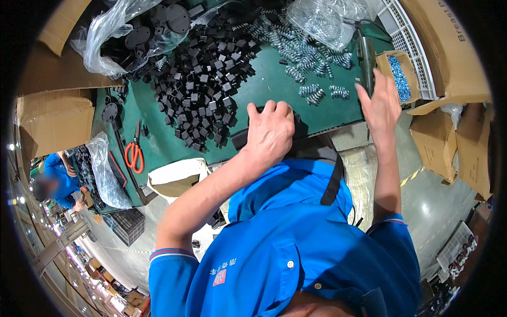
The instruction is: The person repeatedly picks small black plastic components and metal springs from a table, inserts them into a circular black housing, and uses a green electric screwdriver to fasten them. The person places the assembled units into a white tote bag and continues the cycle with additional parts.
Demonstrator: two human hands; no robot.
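Note:
At the front edge of the green table, my left hand is closed over a black plastic part, most of which lies hidden under my palm. My right hand is beside a dark green electric screwdriver, thumb and fingers apart at its lower end. No grip on the tool shows. A heap of small black blocks covers the table ahead of my left hand. Metal coil springs are piled further right, with a few loose ones closer to me.
A small carton of blue-and-silver screws stands right of the screwdriver. Orange-handled scissors lie at the left. Round black parts sit in clear plastic at the back left. Cardboard boxes flank the table. Another person works far left.

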